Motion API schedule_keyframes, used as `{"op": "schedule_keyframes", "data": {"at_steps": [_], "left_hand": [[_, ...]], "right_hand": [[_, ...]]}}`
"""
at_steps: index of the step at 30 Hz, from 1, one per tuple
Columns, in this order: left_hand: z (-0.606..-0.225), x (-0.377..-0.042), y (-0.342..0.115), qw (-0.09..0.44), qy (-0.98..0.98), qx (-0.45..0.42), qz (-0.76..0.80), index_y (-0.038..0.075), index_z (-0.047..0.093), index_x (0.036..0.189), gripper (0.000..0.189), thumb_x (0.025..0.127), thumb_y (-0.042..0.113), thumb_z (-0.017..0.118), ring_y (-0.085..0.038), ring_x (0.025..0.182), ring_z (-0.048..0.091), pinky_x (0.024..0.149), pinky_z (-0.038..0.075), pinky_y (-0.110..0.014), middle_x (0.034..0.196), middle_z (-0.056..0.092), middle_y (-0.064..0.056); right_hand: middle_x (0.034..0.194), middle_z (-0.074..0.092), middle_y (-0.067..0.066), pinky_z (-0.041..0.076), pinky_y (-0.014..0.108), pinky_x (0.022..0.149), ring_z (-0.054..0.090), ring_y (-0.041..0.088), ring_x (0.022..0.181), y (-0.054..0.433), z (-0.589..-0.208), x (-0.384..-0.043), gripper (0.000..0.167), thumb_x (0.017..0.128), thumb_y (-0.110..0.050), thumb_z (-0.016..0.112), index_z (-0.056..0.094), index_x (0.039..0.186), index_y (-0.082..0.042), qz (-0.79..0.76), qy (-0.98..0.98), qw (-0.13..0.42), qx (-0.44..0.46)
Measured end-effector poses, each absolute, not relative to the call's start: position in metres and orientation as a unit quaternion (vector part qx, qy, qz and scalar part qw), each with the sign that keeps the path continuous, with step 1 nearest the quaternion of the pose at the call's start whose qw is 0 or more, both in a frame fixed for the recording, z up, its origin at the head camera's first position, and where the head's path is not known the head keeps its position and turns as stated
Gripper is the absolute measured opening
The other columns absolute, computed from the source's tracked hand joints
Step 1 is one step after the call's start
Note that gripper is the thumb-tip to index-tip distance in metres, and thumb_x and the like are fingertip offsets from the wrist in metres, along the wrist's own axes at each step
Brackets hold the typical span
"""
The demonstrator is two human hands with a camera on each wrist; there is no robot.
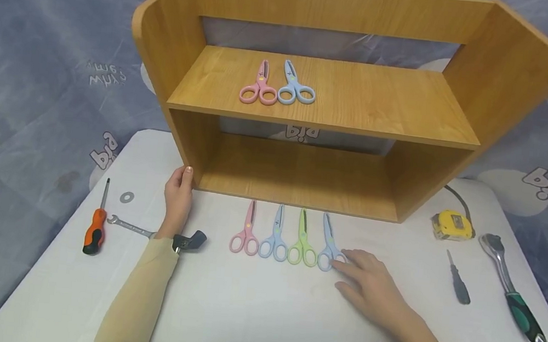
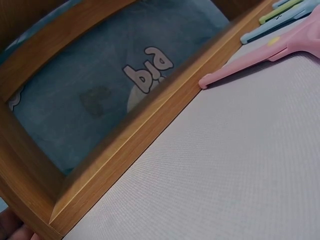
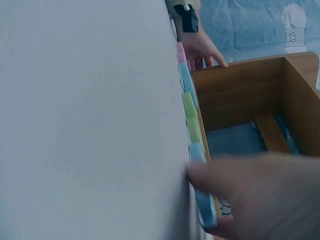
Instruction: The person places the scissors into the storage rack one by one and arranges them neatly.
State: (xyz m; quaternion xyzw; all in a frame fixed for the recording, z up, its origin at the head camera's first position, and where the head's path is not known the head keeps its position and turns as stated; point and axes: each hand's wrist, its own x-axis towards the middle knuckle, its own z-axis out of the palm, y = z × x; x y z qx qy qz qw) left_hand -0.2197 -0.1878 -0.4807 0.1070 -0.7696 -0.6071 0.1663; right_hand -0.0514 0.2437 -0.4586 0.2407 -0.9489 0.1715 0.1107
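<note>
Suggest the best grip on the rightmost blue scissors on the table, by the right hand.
Pinch the handle loops of the blue scissors, coming from the near side where the right hand already touches them; they lie flat with the blades pointing toward the wooden shelf.

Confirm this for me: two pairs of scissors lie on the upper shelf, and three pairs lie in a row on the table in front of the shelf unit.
Not quite. The upper shelf does hold two pairs, the pink scissors and the blue scissors, but the row on the table has four pairs, not three. The head view shows it.
</note>
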Motion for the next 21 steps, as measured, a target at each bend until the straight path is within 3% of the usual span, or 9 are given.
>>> {"op": "schedule_keyframes", "data": {"at_steps": [5, 13, 17, 21], "left_hand": [[-0.480, -0.220, -0.188, 0.169, -0.771, 0.109, -0.604, 0.002, 0.058, 0.136, 0.050, 0.108, 0.041, 0.044, -0.020, 0.107, 0.053, 0.086, 0.042, -0.027, 0.130, 0.063, -0.019], [-0.482, -0.220, -0.188, 0.164, -0.772, 0.112, -0.604, 0.004, 0.057, 0.139, 0.052, 0.108, 0.043, 0.044, -0.024, 0.114, 0.055, 0.092, 0.043, -0.032, 0.134, 0.062, -0.018], [-0.481, -0.221, -0.188, 0.166, -0.769, 0.109, -0.608, 0.003, 0.057, 0.139, 0.052, 0.108, 0.042, 0.045, -0.026, 0.119, 0.055, 0.095, 0.043, -0.032, 0.135, 0.062, -0.018], [-0.479, -0.221, -0.187, 0.167, -0.768, 0.108, -0.609, 0.003, 0.057, 0.139, 0.051, 0.108, 0.041, 0.045, -0.028, 0.120, 0.055, 0.095, 0.043, -0.033, 0.136, 0.062, -0.018]], "right_hand": [[0.110, 0.074, 0.008, 0.052, 0.053, 0.092, 0.066, 0.031, 0.107, 0.242, -0.467, -0.055, 0.028, 0.077, -0.008, 0.084, 0.076, 0.103, -0.013, 0.215, -0.941, 0.154, 0.209], [0.092, 0.072, 0.001, 0.053, 0.047, 0.083, 0.065, 0.024, 0.092, 0.247, -0.470, -0.059, 0.018, 0.074, -0.007, 0.080, 0.075, 0.090, -0.015, 0.254, -0.954, 0.107, 0.117], [0.083, 0.068, -0.005, 0.051, 0.037, 0.073, 0.062, 0.018, 0.081, 0.248, -0.467, -0.060, 0.014, 0.071, -0.009, 0.081, 0.074, 0.080, -0.019, 0.237, -0.956, 0.124, 0.123], [0.084, 0.064, -0.004, 0.049, 0.033, 0.069, 0.057, 0.015, 0.079, 0.247, -0.466, -0.059, 0.017, 0.070, -0.011, 0.080, 0.066, 0.072, -0.022, 0.218, -0.956, 0.140, 0.138]]}}
